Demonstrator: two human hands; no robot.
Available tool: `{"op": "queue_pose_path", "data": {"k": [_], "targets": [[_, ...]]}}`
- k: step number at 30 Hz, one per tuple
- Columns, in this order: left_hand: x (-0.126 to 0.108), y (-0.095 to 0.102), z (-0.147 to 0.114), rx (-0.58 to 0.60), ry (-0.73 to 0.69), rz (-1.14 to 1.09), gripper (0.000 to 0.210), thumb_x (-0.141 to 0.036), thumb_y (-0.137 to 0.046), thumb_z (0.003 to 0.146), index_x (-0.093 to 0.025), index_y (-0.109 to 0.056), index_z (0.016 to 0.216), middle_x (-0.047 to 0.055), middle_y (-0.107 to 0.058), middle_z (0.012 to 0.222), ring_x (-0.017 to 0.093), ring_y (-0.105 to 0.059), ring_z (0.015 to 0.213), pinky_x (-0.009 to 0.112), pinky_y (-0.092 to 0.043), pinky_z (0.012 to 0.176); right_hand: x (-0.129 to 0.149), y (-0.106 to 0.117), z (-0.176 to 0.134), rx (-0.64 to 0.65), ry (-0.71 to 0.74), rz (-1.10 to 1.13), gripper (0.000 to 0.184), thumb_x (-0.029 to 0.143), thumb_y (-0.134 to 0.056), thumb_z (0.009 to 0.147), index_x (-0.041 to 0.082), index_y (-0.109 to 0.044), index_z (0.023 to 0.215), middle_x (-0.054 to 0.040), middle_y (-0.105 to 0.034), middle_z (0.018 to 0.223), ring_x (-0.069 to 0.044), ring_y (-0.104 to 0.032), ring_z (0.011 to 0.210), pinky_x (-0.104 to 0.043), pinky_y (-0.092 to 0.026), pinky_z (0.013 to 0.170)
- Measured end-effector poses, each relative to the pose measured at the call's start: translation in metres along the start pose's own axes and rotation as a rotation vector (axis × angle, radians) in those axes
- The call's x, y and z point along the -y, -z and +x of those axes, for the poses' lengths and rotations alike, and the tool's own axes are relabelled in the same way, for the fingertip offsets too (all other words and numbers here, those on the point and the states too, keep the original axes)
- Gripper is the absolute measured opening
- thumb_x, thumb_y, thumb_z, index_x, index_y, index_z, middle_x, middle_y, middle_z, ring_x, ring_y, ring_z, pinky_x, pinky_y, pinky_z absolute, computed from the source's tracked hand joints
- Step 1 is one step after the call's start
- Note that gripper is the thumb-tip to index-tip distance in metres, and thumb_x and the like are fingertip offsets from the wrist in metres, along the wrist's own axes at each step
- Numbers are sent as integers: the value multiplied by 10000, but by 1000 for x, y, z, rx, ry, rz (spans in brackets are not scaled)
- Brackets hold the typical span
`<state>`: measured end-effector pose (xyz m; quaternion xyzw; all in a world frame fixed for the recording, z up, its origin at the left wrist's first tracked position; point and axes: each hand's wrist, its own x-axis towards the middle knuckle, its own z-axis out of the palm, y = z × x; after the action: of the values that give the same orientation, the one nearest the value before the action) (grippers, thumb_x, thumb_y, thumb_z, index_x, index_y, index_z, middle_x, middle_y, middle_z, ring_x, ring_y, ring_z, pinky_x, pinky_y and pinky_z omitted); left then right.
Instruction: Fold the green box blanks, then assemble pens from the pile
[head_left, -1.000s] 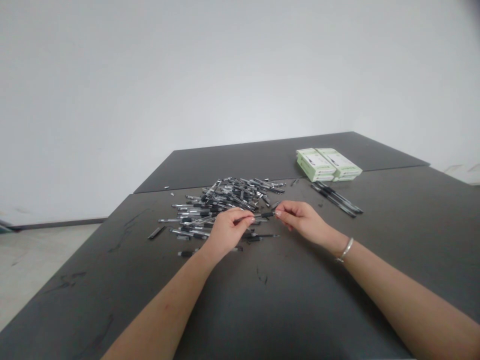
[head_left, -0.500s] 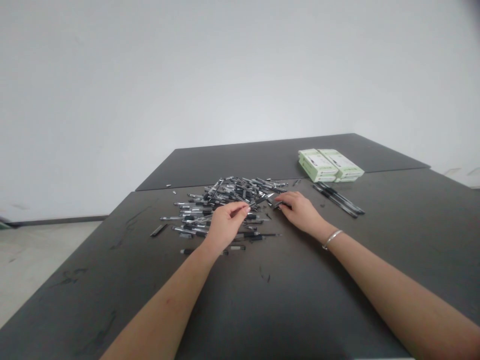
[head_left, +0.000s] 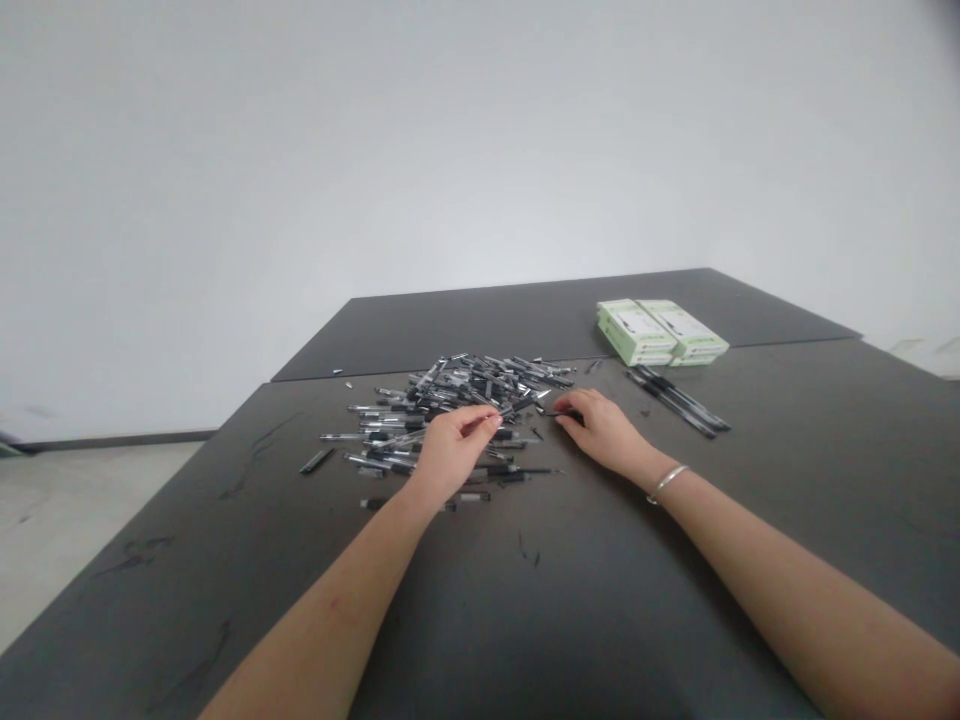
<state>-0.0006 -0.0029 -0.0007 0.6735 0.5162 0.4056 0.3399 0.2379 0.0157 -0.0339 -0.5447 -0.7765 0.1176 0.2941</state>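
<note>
My left hand (head_left: 455,445) is closed in a pinch on a pen (head_left: 519,405), whose black grip and pale tip point up and to the right. Just right of that tip, my right hand (head_left: 600,430) has its fingers closed round a small dark piece (head_left: 550,412), probably a pen cap, mostly hidden by the fingers. The pen tip and the dark piece are close together; whether they touch I cannot tell. Behind and left of my left hand spreads a heap of black and clear pens (head_left: 465,385), with loose caps among them.
Two side-by-side stacks of green and white boxes (head_left: 660,332) stand at the back right. Several capped pens (head_left: 679,400) lie in front of them. A lone cap (head_left: 317,461) rests at the left on the dark table (head_left: 570,620). A pale wall (head_left: 480,150) rises behind.
My right hand has shifted slightly right, and the dark piece in it has turned to lie flatter, nearer the pen tip's line. My left hand has hardly moved.
</note>
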Motion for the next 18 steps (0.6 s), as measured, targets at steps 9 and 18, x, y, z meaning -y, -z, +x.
{"op": "queue_pose_path", "data": {"k": [9,18], "targets": [[-8,2,-5,47,-18,-37,249,-351,-622,801,-165,-739,918,10,-680,629,138,-601,579,237,-470,565,18,28,-12,91,-89,1032,182,340,-565,893,198,-585,1006,-47,-646,908,-144,-603,740,-304,-477,699],[-9,1,-8,68,-68,-54,235,-337,-607,813,-168,-735,917,5,-662,617,129,-584,573,227,-449,546,32,37,-16,151,-112,1322,224,279,-597,885,212,-612,1098,-32,-639,873,-127,-612,681,-267,-459,621]]}}
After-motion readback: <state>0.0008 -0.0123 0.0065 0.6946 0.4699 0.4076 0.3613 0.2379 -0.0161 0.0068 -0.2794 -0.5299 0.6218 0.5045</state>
